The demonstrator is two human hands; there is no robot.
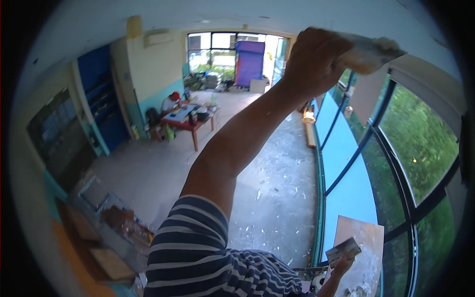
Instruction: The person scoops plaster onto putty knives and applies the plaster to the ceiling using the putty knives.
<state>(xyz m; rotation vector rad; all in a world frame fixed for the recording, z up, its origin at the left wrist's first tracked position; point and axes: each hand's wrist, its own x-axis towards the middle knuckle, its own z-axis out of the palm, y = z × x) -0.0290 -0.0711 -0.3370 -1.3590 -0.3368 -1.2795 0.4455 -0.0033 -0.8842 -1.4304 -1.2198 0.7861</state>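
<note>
I had raised hand gripping putty knife, pale paste on top, likely against drips; lowered hand gripped scraper over board, probably catching spills.

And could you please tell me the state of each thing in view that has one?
Left hand: raised, closed.
Upper blade: gripped, carrying pale paste.
Right hand: lowered, closed.
Lower blade: gripped, tilted.
Board: smeared with pale paste.
Lamp: lit.
Floor: littered with white bits.
Red table: upright, things on top.
</note>
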